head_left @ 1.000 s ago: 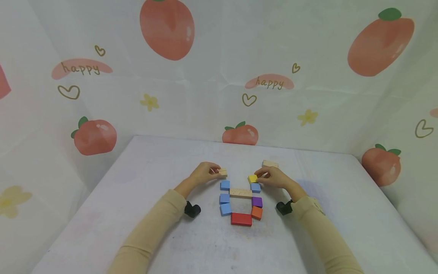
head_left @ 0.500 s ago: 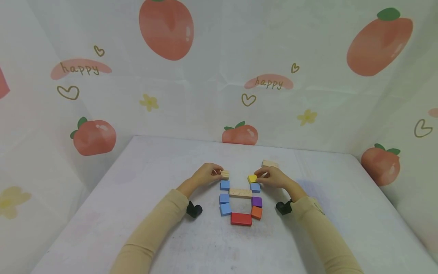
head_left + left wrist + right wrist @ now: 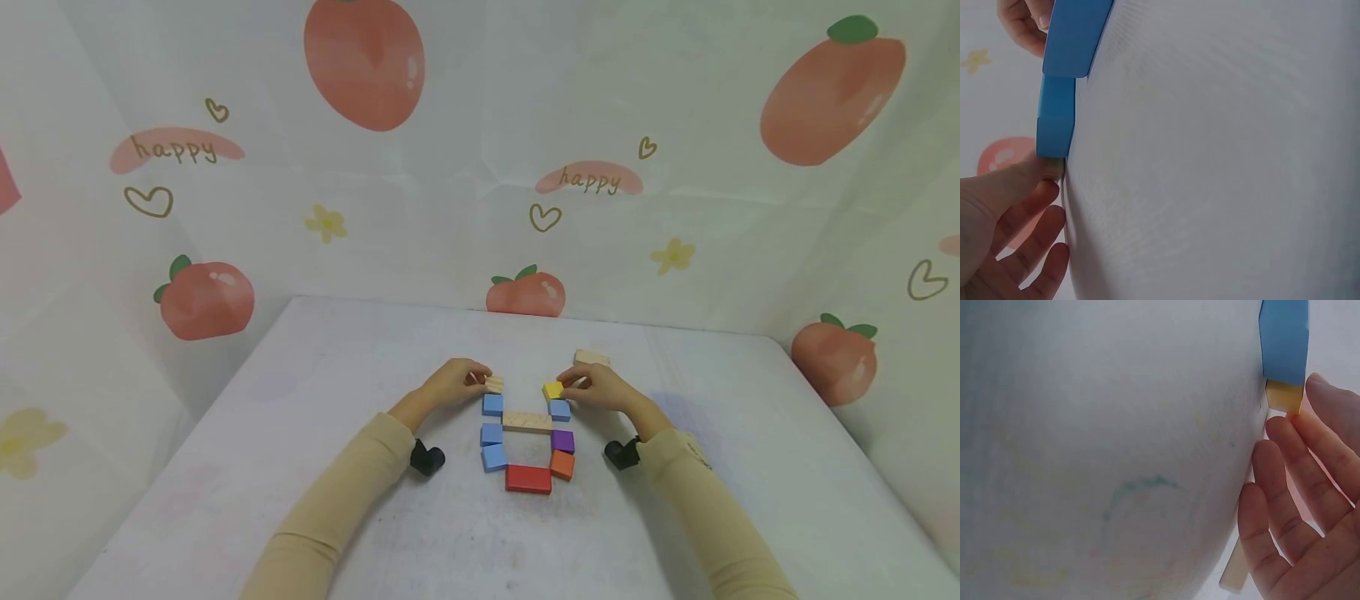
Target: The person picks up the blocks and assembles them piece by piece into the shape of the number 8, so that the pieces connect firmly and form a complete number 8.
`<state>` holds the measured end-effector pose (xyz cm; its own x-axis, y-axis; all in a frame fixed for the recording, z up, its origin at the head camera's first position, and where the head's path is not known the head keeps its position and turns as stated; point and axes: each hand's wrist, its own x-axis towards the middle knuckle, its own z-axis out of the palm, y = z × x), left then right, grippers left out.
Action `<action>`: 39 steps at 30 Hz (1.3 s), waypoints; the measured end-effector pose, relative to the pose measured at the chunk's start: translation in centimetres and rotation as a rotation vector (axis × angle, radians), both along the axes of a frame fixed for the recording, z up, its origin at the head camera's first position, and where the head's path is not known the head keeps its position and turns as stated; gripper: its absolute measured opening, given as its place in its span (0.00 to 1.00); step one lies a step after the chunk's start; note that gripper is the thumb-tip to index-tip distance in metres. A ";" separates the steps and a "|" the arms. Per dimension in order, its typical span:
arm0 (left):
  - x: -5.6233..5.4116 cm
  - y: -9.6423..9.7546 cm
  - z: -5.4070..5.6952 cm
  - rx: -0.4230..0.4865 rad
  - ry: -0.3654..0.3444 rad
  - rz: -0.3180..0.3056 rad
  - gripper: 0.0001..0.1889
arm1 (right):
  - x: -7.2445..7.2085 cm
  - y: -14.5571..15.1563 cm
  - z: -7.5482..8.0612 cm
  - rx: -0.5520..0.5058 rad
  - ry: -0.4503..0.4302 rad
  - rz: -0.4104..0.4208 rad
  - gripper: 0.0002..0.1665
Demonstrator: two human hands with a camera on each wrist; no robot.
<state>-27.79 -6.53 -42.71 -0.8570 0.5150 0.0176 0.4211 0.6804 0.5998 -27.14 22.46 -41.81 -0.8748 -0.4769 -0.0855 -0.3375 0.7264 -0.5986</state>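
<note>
In the head view my left hand (image 3: 454, 382) pinches a small striped plain-wood block (image 3: 494, 385) just behind a blue block (image 3: 492, 405). The left wrist view shows little of that wood block, as the blue block (image 3: 1055, 119) hides most of it. My right hand (image 3: 600, 388) holds a yellow block (image 3: 552, 391) by its right side, thumb in front and index finger behind. The yellow block sits right behind another blue block (image 3: 559, 410). In the right wrist view the yellow block (image 3: 1284, 395) shows beside the fingertips, its other fingers spread loosely.
Between the two rows lies a long plain-wood block (image 3: 527, 422). Nearer are two blue blocks (image 3: 494, 457) on the left, a purple block (image 3: 562, 442) and an orange block (image 3: 562, 465) on the right, and a red block (image 3: 528, 479) in front. Another wood block (image 3: 592, 357) lies behind my right hand.
My left hand has moved slightly right and nearer, bringing the striped wood block up behind the left blue block. The right hand and yellow block have stayed in place.
</note>
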 end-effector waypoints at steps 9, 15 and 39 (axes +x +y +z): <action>-0.1 0.1 -0.3 -0.019 0.002 0.006 0.15 | 0.0 0.0 -0.1 -0.013 -0.003 0.004 0.19; 0.0 0.2 -0.1 -0.026 -0.015 0.012 0.16 | 0.0 0.0 -0.1 -0.015 -0.003 0.010 0.18; 0.2 0.3 0.1 -0.015 -0.050 0.044 0.17 | 0.0 0.2 -0.1 -0.022 -0.030 0.000 0.19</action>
